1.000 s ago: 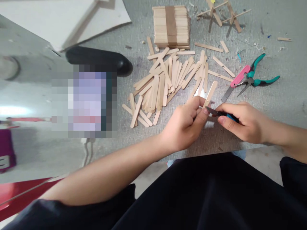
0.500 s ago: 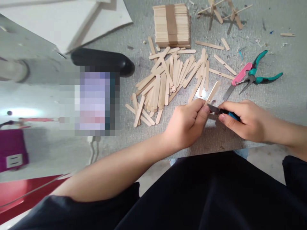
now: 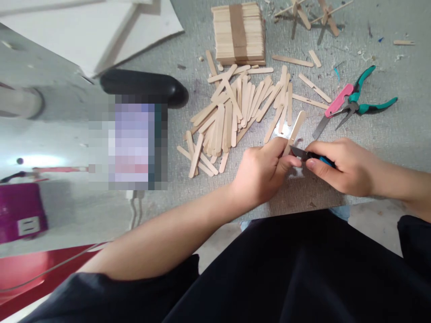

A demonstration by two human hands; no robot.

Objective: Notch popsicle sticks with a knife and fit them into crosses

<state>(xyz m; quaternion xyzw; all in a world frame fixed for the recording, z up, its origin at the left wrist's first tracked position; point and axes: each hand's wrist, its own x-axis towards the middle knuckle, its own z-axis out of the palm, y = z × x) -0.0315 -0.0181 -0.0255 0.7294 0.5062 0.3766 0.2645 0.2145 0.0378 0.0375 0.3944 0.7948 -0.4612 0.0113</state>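
My left hand (image 3: 266, 170) pinches a pale wooden craft stick (image 3: 296, 128), whose rounded end points up and away from me. A small notch shows along the stick near my fingers. In my right hand (image 3: 343, 167) is a utility knife (image 3: 322, 159) with a black and blue handle. Its dark blade (image 3: 298, 152) points left and meets the stick's edge just above my left thumb. Both hands are above the near part of the table. A loose pile of craft sticks (image 3: 220, 128) spreads beyond my left hand.
A banded stack of sticks (image 3: 222, 33) stands behind the pile. Teal pliers (image 3: 353, 107) and a pink folding saw or knife (image 3: 340, 101) lie right. Crossed-stick pieces (image 3: 326, 17) are at the back. Left are a black cylindrical object (image 3: 144, 85) and a purple box (image 3: 20, 211).
The held stick has tilted more upright and shifted slightly left. My left thumb has extended to the right, under the blade. The knife is still at the stick.
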